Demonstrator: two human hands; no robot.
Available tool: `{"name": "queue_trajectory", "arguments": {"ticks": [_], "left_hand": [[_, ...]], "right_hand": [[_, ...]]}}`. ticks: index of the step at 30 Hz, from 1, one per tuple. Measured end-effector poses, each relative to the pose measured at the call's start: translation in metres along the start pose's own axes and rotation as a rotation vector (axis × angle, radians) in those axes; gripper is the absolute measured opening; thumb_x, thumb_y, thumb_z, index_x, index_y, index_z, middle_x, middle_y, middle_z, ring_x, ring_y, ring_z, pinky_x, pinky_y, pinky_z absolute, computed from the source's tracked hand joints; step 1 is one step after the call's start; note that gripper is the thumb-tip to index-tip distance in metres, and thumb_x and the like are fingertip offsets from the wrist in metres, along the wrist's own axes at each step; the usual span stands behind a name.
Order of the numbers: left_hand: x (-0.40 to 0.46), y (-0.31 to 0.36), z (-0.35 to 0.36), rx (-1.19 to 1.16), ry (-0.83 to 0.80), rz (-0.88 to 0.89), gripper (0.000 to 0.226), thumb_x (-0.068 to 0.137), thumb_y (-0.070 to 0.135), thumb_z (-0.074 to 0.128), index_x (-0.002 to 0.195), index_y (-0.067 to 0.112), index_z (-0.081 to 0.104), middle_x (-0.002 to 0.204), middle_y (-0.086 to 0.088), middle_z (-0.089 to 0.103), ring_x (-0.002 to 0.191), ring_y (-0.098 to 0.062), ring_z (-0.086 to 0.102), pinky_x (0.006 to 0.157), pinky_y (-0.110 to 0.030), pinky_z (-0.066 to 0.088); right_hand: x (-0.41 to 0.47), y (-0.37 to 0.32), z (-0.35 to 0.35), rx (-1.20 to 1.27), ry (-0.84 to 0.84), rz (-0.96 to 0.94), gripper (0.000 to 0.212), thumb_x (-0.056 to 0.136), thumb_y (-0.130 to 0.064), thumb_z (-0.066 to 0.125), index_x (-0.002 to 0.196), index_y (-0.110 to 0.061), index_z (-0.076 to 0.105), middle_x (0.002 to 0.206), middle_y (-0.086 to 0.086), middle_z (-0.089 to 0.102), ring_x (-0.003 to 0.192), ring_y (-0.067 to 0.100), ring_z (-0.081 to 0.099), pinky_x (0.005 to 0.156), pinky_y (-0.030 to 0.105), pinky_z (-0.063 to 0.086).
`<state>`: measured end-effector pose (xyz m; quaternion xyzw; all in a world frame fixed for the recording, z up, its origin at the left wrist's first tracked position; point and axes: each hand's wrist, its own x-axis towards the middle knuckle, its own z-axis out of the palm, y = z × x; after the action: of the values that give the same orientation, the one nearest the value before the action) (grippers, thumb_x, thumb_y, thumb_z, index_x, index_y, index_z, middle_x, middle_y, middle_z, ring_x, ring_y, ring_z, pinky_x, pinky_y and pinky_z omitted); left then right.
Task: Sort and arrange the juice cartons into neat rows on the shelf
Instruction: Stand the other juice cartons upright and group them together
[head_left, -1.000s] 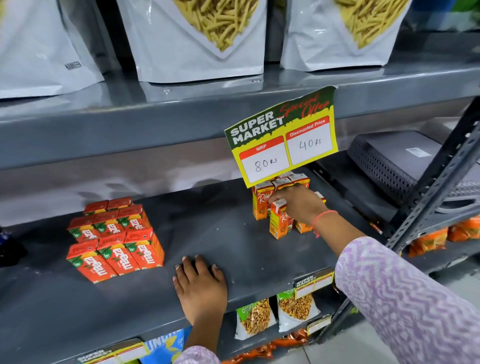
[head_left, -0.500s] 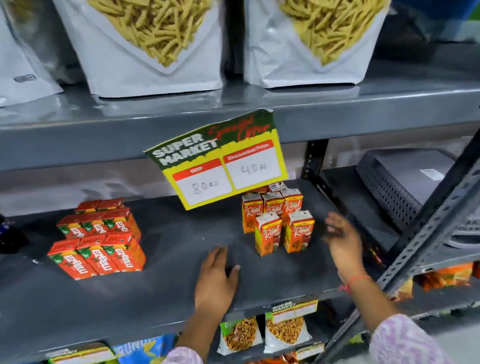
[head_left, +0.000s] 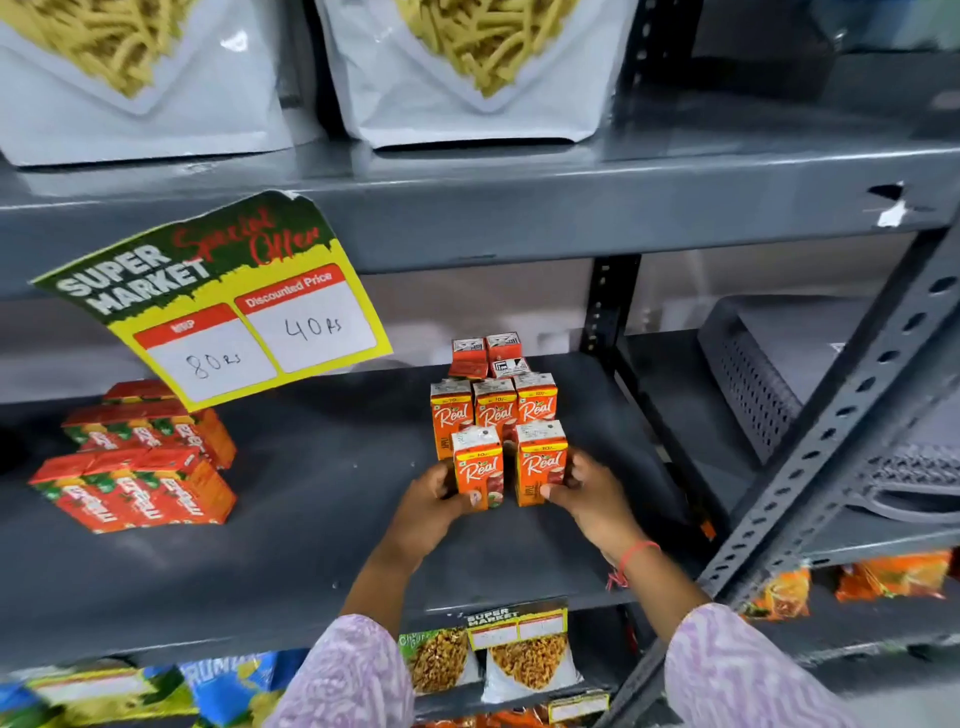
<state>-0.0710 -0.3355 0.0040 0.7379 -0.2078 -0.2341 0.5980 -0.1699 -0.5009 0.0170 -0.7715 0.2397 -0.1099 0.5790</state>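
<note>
Nearest, two front cartons (head_left: 509, 462) stand upright on the shelf (head_left: 311, 519). The left hand (head_left: 431, 506) cups the left one, the right hand (head_left: 589, 488) the right. Behind, three cartons (head_left: 493, 410); farther, three more (head_left: 488, 353). At nine o'clock, red cartons (head_left: 140, 462), count unclear.

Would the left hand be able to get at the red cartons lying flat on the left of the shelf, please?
Probably yes: the left hand is on a front Real carton, and bare shelf lies between it and the red cartons.
</note>
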Motion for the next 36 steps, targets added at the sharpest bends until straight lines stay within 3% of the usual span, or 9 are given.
{"name": "queue_trajectory", "arguments": {"ticks": [3,8,11,15,20,26,31,36], "left_hand": [[-0.002,0.001,0.000,-0.033,-0.018,-0.001,0.034,0.082,0.003,0.063,0.114,0.009,0.055,0.105,-0.001,0.066,0.098,-0.010,0.062,0.069,-0.012,0.052],[-0.001,-0.002,0.002,0.009,-0.005,0.024,0.028,0.081,0.002,0.064,0.105,0.015,0.059,0.100,0.001,0.067,0.090,-0.002,0.063,0.072,-0.011,0.052],[-0.001,-0.004,0.003,0.056,0.019,0.036,0.025,0.080,0.004,0.065,0.097,0.022,0.061,0.102,-0.002,0.068,0.095,-0.011,0.063,0.081,-0.017,0.051],[0.000,-0.005,0.000,0.083,0.005,0.004,0.025,0.080,0.003,0.065,0.102,0.014,0.062,0.108,-0.008,0.068,0.100,-0.019,0.063,0.090,-0.030,0.049],[-0.006,-0.006,0.003,0.104,0.030,-0.002,0.021,0.080,0.003,0.065,0.099,0.013,0.062,0.105,-0.003,0.066,0.097,-0.018,0.062,0.084,-0.024,0.048],[-0.008,-0.005,0.006,0.155,0.065,-0.020,0.020,0.081,0.005,0.065,0.100,0.010,0.063,0.105,-0.004,0.067,0.097,-0.019,0.063,0.088,-0.033,0.048],[-0.014,-0.006,0.009,0.180,0.083,-0.028,0.018,0.080,0.005,0.065,0.096,0.013,0.064,0.104,-0.006,0.069,0.096,-0.019,0.063,0.088,-0.034,0.048],[-0.024,-0.003,0.012,0.190,0.077,-0.070,0.016,0.082,0.006,0.063,0.092,0.019,0.064,0.102,-0.003,0.069,0.098,-0.018,0.062,0.089,-0.033,0.047]], "right_hand": [[0.000,-0.004,0.001,0.022,-0.033,0.020,0.037,0.080,-0.001,0.064,0.114,-0.015,0.059,0.116,0.010,0.067,0.107,0.022,0.062,0.098,0.038,0.047],[0.003,-0.005,0.006,0.014,-0.082,0.023,0.038,0.080,-0.003,0.065,0.115,-0.014,0.060,0.118,0.009,0.067,0.111,0.024,0.062,0.102,0.044,0.046],[0.001,-0.004,0.005,-0.039,-0.101,0.037,0.035,0.081,-0.007,0.065,0.115,-0.014,0.060,0.119,0.009,0.067,0.112,0.023,0.061,0.103,0.041,0.045],[0.001,-0.003,0.005,-0.069,-0.093,0.042,0.032,0.081,-0.009,0.065,0.113,-0.013,0.062,0.117,0.009,0.068,0.111,0.023,0.062,0.101,0.038,0.046],[0.002,-0.001,0.006,-0.082,-0.077,0.046,0.030,0.081,-0.008,0.066,0.110,-0.013,0.064,0.116,0.009,0.069,0.109,0.023,0.063,0.100,0.038,0.047],[0.001,-0.003,0.002,-0.098,-0.111,0.062,0.030,0.081,-0.009,0.066,0.110,-0.014,0.064,0.117,0.008,0.068,0.111,0.023,0.062,0.103,0.041,0.045],[-0.004,0.000,-0.003,-0.059,-0.116,0.098,0.034,0.079,-0.004,0.067,0.112,-0.009,0.064,0.118,0.010,0.068,0.102,0.019,0.062,0.103,0.040,0.044],[-0.014,0.004,-0.005,-0.064,-0.135,0.088,0.038,0.079,-0.005,0.068,0.115,-0.012,0.063,0.119,0.009,0.068,0.109,0.022,0.062,0.105,0.044,0.043]]}}
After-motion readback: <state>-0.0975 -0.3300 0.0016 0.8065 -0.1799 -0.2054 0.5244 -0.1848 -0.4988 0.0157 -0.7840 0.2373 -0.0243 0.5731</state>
